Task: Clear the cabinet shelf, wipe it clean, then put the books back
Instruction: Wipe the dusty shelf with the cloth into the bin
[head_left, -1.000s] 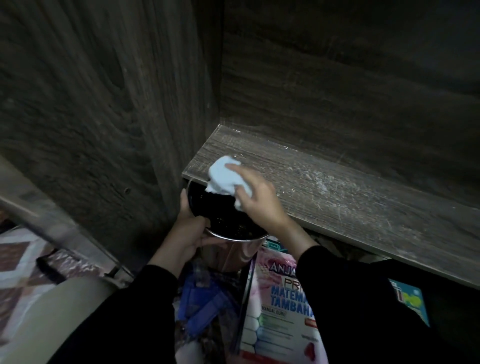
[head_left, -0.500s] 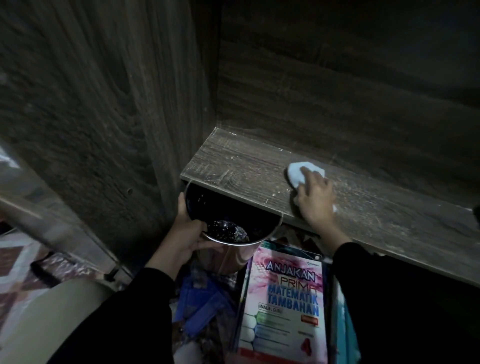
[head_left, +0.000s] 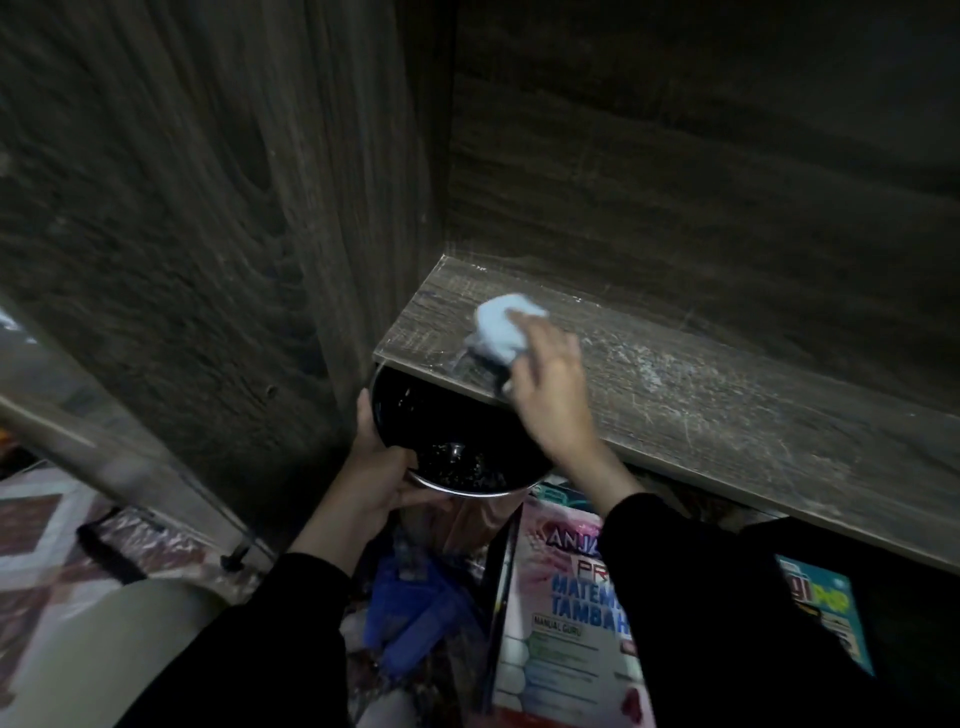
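Note:
The dark wooden cabinet shelf (head_left: 727, 410) is bare of books and streaked with pale dust. My right hand (head_left: 550, 395) holds a white cloth (head_left: 506, 325) pressed on the shelf near its left front edge. Just below that edge my left hand (head_left: 379, 483) grips the rim of a round metal container (head_left: 457, 447) with dark debris inside. Under the shelf stands a pink and white maths book (head_left: 566, 623), partly hidden by my right sleeve. A teal book (head_left: 826, 608) stands to its right.
The cabinet's side panel (head_left: 363, 182) rises close on the left and its back wall (head_left: 701, 156) closes the shelf behind. Blue items (head_left: 415, 608) lie below the container. A patterned floor mat (head_left: 47, 530) shows at lower left.
My right hand with the cloth went from the container's rim to mid-shelf, then back left toward the front edge. The left hand and container stayed in place.

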